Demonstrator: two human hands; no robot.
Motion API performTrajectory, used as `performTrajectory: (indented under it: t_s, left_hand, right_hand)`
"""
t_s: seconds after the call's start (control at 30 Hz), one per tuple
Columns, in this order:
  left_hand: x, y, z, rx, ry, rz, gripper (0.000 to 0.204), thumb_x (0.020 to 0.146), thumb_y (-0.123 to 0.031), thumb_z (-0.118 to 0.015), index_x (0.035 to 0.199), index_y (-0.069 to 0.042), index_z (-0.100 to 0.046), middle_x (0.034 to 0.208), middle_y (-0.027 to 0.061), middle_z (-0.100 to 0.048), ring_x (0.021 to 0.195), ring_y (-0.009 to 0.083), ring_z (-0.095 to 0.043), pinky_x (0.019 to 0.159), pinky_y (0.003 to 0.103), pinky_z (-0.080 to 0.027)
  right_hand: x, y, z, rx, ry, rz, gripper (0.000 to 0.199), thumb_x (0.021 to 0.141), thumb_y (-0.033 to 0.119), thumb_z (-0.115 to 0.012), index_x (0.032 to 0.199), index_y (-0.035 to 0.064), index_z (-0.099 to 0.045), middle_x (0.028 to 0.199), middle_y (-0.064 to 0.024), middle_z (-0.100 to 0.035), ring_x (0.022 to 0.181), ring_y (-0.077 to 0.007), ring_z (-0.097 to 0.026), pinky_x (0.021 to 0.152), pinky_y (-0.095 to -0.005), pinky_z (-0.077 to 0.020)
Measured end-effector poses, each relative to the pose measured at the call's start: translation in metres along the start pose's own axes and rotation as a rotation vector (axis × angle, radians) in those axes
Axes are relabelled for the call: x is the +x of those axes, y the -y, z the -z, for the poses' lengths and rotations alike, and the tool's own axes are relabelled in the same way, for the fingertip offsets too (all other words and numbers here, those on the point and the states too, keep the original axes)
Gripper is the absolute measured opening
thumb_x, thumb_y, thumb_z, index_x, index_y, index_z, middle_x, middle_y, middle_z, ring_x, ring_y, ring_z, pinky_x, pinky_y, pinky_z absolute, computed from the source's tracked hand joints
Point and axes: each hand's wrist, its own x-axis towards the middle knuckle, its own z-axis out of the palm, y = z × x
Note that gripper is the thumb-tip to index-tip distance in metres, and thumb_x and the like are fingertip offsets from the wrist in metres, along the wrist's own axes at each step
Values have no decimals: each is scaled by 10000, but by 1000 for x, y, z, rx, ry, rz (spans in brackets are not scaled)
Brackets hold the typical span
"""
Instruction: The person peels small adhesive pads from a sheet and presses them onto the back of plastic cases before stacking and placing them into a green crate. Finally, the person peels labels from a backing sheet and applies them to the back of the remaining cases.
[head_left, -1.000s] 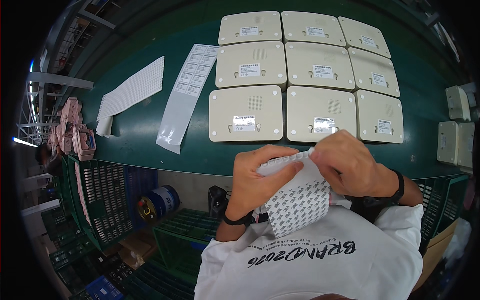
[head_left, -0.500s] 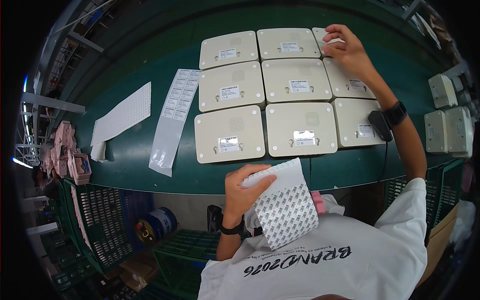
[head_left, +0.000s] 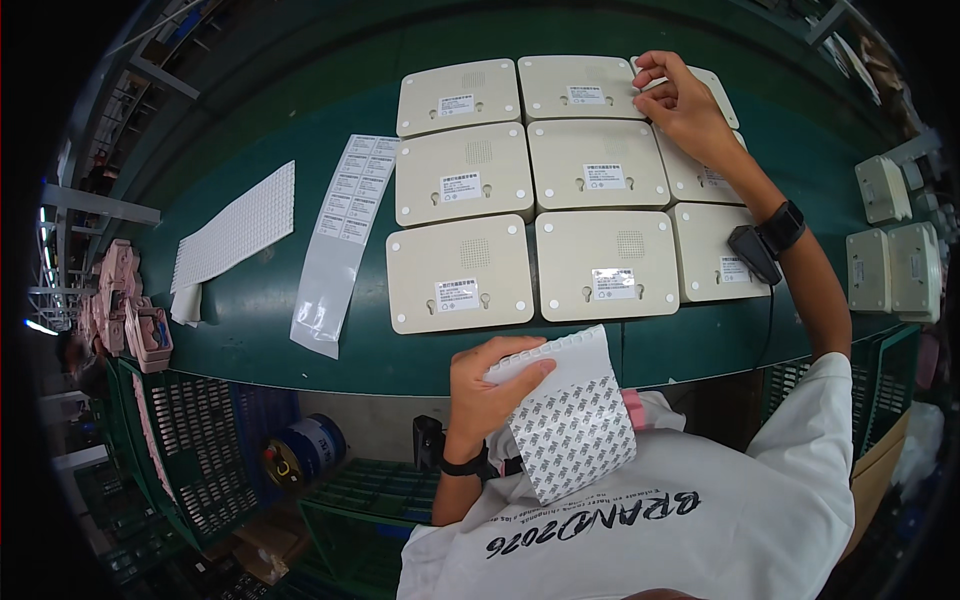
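My left hand (head_left: 492,392) grips a folded sheet of small white stick-on pads (head_left: 572,430) at the table's front edge; its patterned backing faces up. Several cream plastic housings (head_left: 458,280) lie in rows, most showing round white pads at their corners and a label. My right hand (head_left: 682,115) is at the back row, thumb and fingers curled close together where the back middle housing (head_left: 572,75) meets the back right housing (head_left: 715,92). Whatever is between those fingertips is too small to make out. My right forearm passes over the right-hand column, partly hiding it.
A strip of printed labels (head_left: 345,220) and another white pad sheet (head_left: 235,225) lie to the left on the green table (head_left: 240,345). More housings (head_left: 885,270) are stacked at the right edge. Green crates (head_left: 370,500) and a blue drum (head_left: 305,450) stand below the table.
My right hand has shifted slightly left and its fingers have drawn in toward the gap between the two back housings. My left hand still grips the sheet, nearly unmoved. The view has tilted slightly.
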Motion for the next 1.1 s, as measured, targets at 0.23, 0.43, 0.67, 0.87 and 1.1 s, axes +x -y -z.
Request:
performTrajectory:
  t_s: [0.23, 0.43, 0.67, 0.87, 1.1]
  left_hand:
    - [0, -1, -1, -29, -19, 21, 255, 742, 40, -793, 987, 32, -723, 880, 122, -737, 760, 136, -694, 681, 248, -541]
    - [0, 1, 0, -15, -15, 9, 257, 743, 39, -793, 990, 35, -721, 887, 129, -737, 763, 141, -695, 681, 252, -545]
    - [0, 3, 0, -22, -11, 0, 261, 746, 36, -796, 995, 37, -719, 893, 132, -736, 767, 144, -696, 681, 256, -547]
    - [-1, 0, 0, -36, -4, 9, 254, 750, 37, -794, 993, 35, -720, 892, 128, -736, 774, 139, -696, 687, 252, -544]
    - [-1, 0, -1, -18, -14, -15, 252, 748, 39, -794, 989, 33, -720, 895, 122, -737, 779, 136, -696, 698, 247, -541]
  right_hand:
    - [-1, 2, 0, -83, 2, 168, 434, 915, 18, -651, 1301, 70, -459, 1111, -108, -639, 899, -185, -677, 796, -290, -558]
    - [-12, 11, -1, -656, 108, 269, 424, 960, 46, -567, 1356, 105, -425, 1106, -188, -690, 869, -314, -704, 821, -389, -579]
    - [-24, 29, 7, -792, 199, 293, 601, 940, -23, -494, 1484, 145, -302, 1204, -192, -663, 953, -369, -691, 915, -423, -552]
    - [-27, 30, 14, -832, 279, 538, 808, 873, -101, -471, 1556, 188, -151, 1402, -204, -536, 1058, -362, -665, 1008, -459, -492]
    - [-18, 19, 17, -344, 163, 286, 707, 876, -128, -420, 1509, 152, -281, 1425, -162, -509, 1053, -293, -658, 970, -392, -508]
